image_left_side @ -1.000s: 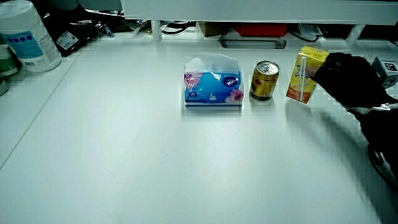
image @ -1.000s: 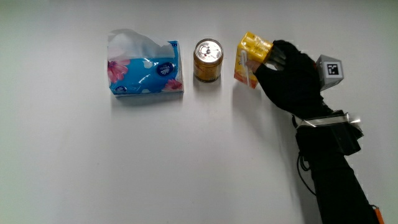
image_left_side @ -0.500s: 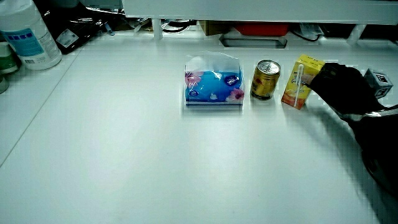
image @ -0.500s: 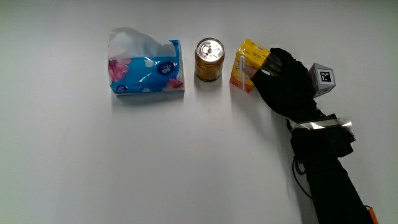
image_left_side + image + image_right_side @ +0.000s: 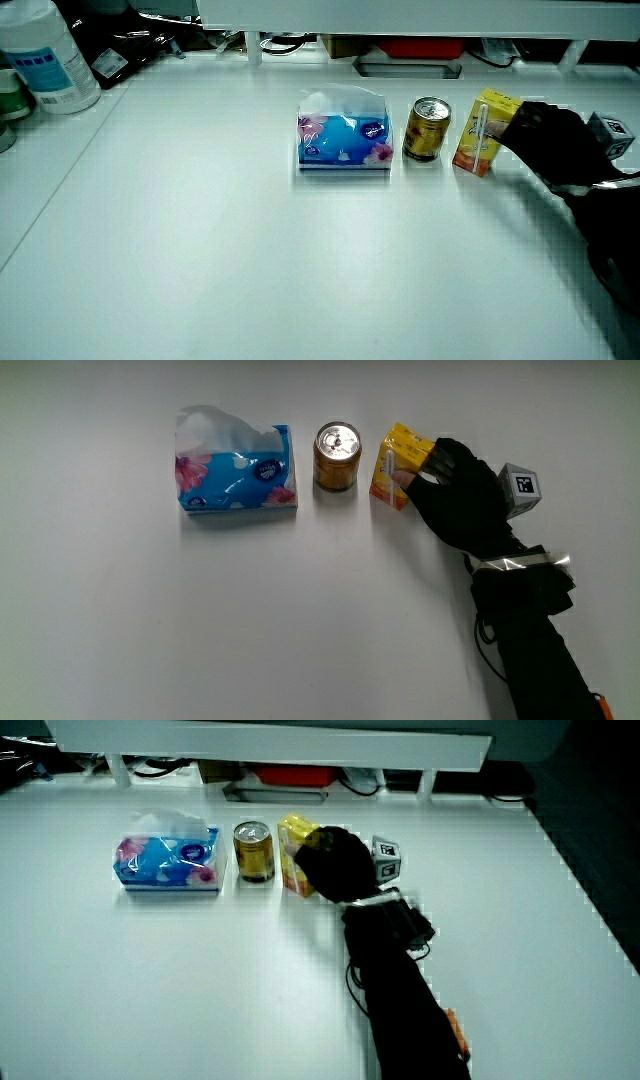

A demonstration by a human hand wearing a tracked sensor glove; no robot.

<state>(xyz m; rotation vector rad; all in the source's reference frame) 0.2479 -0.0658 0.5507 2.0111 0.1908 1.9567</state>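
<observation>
A yellow and orange juice carton (image 5: pixel 393 468) stands upright on the white table beside a gold drink can (image 5: pixel 336 456). The hand (image 5: pixel 455 490) is shut on the carton, its fingers wrapped over the carton's upper part on the side away from the can. The patterned cube (image 5: pixel 523 487) shows on the back of the hand. In both side views the carton (image 5: pixel 476 132) (image 5: pixel 291 858) rests on the table, with the hand (image 5: pixel 548 140) (image 5: pixel 335 865) against it. A blue floral tissue pack (image 5: pixel 236 476) lies beside the can, so the can stands between pack and carton.
A large white bottle (image 5: pixel 42 58) stands at the table's edge near the low partition (image 5: pixel 400 15), with dark clutter beside it. The forearm (image 5: pixel 530 650) reaches from the person's side of the table up to the carton.
One second ago the carton was tilted in the hand and a little farther from the can. It has come closer to the can and stands upright; no visible move in the last half second.
</observation>
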